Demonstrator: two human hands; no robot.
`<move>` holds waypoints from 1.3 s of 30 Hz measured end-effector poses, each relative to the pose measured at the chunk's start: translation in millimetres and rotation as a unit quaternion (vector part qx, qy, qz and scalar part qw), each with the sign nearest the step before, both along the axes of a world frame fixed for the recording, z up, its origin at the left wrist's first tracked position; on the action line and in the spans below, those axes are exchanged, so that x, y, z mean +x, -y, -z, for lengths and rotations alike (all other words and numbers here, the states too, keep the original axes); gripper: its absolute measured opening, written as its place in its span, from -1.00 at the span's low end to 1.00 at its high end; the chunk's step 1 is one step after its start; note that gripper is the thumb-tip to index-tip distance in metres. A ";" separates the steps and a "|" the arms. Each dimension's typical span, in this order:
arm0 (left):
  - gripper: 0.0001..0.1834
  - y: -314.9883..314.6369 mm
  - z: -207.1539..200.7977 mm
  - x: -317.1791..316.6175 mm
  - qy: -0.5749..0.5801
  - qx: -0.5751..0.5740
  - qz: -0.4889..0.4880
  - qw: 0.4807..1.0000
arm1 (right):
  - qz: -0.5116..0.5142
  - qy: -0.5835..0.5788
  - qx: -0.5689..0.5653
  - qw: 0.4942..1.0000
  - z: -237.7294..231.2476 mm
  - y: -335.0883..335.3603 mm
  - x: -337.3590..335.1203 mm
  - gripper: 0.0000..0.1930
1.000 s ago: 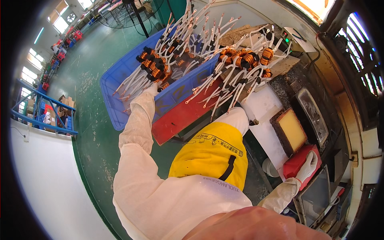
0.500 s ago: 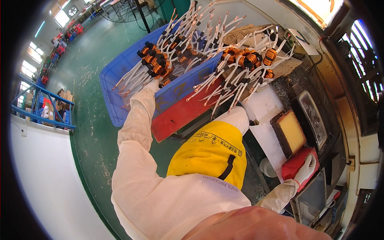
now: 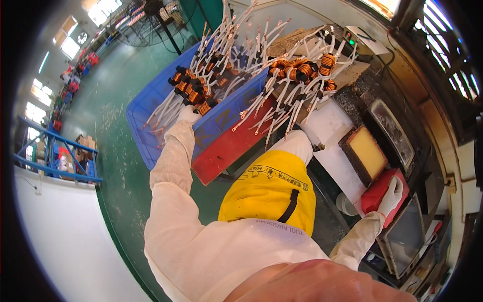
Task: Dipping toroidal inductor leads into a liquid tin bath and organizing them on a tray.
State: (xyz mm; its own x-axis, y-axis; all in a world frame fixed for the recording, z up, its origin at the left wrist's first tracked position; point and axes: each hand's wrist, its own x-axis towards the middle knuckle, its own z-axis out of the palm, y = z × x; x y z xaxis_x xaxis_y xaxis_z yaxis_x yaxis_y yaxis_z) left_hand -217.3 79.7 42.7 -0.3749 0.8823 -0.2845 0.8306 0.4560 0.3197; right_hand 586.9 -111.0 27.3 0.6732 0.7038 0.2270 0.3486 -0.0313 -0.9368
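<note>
My left hand (image 3: 189,115), in a white glove, reaches over the near side wall of a blue plastic crate (image 3: 138,113). It is by the lowest of several copper-wound ring coils (image 3: 195,91) with white leads; its fingertips are hidden, so its grip cannot be told. More coils (image 3: 302,70) lie to the right of the crate, their leads ending in copper lugs. My right hand (image 3: 392,195), also gloved, lies with fingers outstretched on a red angular object (image 3: 375,194) at the right.
A dark-framed block with a yellowish top (image 3: 369,153) and a metal trough (image 3: 395,132) stand on the right bench. A red panel (image 3: 226,146) sits below the crate. A small box with a green light (image 3: 365,41) is behind. A blue rack (image 3: 58,151) stands left.
The view has shifted slightly, so the scene sits lower at left. My left hand stays by the coils in the crate, with a bit more of the lowest coil showing. My right hand stays on the red object.
</note>
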 end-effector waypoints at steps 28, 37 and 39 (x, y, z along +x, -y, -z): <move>-0.43 113.4 -244.8 50.3 0.535 0.387 0.152 0.735 | 0.010 0.040 0.002 0.999 -10.6 -1.4 -10.8 -0.72; -0.41 151.1 -238.0 47.5 0.501 0.368 0.078 0.780 | 0.011 0.035 -0.010 0.999 -8.9 0.9 -10.4 -0.71; -0.37 167.0 -243.6 35.4 0.483 0.384 0.058 0.785 | 0.010 0.027 -0.009 1.000 -6.5 2.1 -10.0 -0.72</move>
